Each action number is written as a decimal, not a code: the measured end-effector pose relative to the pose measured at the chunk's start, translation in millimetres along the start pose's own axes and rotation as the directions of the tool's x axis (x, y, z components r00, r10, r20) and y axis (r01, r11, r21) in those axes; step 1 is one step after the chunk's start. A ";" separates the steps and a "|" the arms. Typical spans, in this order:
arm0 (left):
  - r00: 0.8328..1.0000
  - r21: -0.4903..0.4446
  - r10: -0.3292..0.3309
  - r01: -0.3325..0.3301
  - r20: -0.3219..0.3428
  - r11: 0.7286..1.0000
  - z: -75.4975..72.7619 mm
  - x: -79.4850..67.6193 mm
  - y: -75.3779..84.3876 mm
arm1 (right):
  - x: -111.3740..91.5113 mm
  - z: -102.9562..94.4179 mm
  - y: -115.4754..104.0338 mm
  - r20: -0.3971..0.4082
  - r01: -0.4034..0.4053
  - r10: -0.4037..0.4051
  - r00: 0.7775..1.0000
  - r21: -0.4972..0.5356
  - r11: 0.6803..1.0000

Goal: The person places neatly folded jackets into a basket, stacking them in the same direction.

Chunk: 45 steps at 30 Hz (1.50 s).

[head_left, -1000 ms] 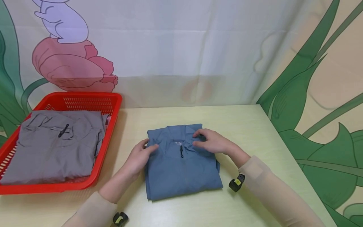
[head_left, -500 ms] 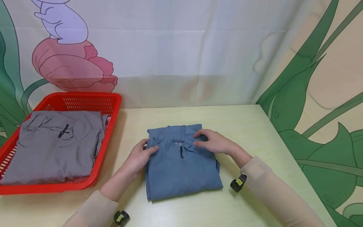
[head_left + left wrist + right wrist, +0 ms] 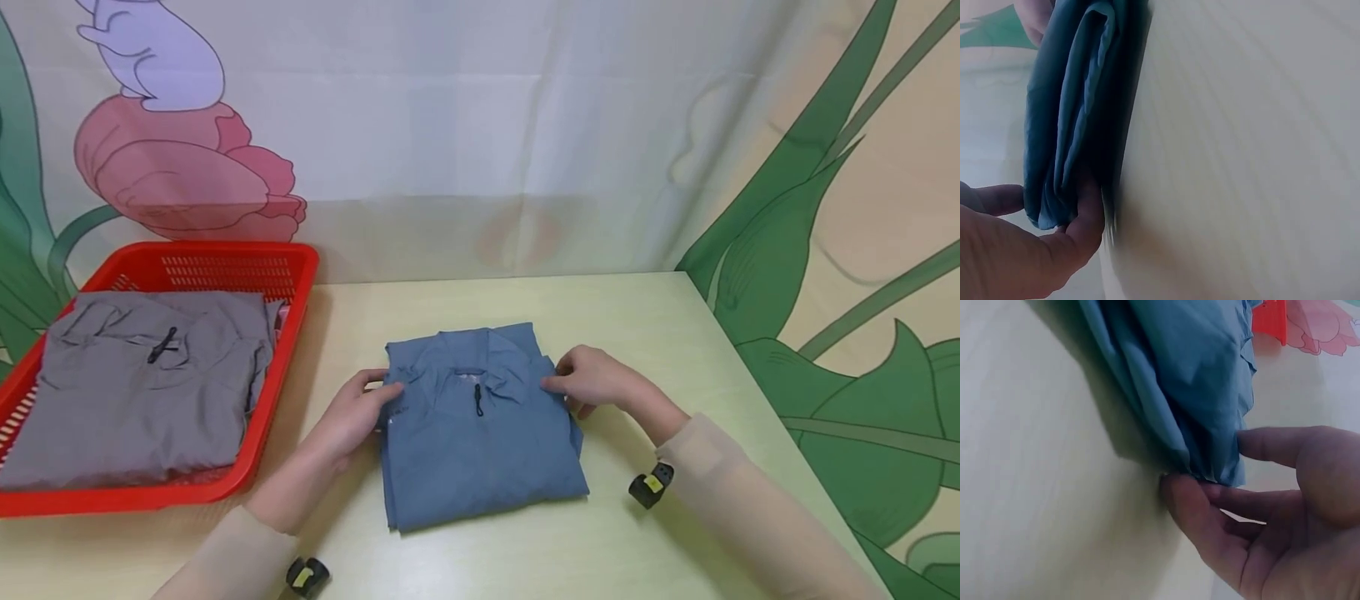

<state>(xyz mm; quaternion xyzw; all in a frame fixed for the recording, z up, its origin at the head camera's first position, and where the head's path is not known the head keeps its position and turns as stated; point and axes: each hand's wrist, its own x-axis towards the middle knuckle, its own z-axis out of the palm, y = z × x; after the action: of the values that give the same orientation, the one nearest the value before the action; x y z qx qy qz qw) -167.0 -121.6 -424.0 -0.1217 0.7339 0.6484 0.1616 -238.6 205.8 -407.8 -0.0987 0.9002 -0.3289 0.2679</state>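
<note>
A folded blue jacket (image 3: 483, 450) lies on the table, its collar at the far side and a black zipper pull near the neck. My left hand (image 3: 358, 412) grips its left edge, thumb on top and fingers beneath; the left wrist view shows the jacket's folded layers (image 3: 1075, 94) between thumb and fingers. On the opposite edge my right hand (image 3: 596, 382) pinches the cloth. In the right wrist view the right thumb lies on the upper face of the jacket (image 3: 1191, 375), with the fingers under its edge.
To the left stands a red plastic basket (image 3: 296, 321) with a folded grey garment (image 3: 157, 400) in it. The pale wooden table (image 3: 622, 317) ends at a printed curtain (image 3: 450, 150) behind. Dark wrist cameras (image 3: 651, 485) hang at both sleeves.
My right hand has moved right, from the top of the jacket to pinching its right edge. The left hand has shifted slightly left along the left edge. The jacket stays in place.
</note>
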 end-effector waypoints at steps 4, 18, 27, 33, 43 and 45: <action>1.000 -0.014 -0.010 0.010 0.008 1.000 -2.3 -6.0 1.7 | 0.3 3.8 -0.2 0.018 0.017 -0.019 1.000 0.077 0.997; 0.999 -0.069 -0.025 0.028 0.047 0.997 -10.3 -9.4 -1.5 | 5.5 15.4 14.6 0.110 -0.056 -0.011 0.994 0.586 0.808; 0.998 -0.047 -0.014 0.018 0.068 0.999 -13.4 -7.0 -4.6 | 8.4 20.9 13.6 0.100 -0.015 -0.055 0.993 0.592 0.806; 0.997 -0.066 -0.006 0.011 0.079 0.998 -13.3 -6.9 -7.4 | 6.5 21.7 10.6 0.095 0.004 -0.074 0.993 0.593 0.805; 0.995 -0.052 -0.009 0.014 0.097 0.999 -12.9 -5.5 -9.6 | 2.3 23.4 5.5 0.083 0.030 -0.102 0.991 0.613 0.789; 0.995 -0.053 -0.002 0.008 0.104 0.999 -12.7 -5.7 -9.7 | 2.1 23.1 4.3 0.080 0.040 -0.113 0.990 0.616 0.787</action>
<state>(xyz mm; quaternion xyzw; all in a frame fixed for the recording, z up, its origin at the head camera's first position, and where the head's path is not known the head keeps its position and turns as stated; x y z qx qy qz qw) -159.0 -135.5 -429.2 -0.0940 0.7066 0.6729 0.1976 -227.7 195.9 -426.2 -0.0615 0.7237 -0.6072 0.3222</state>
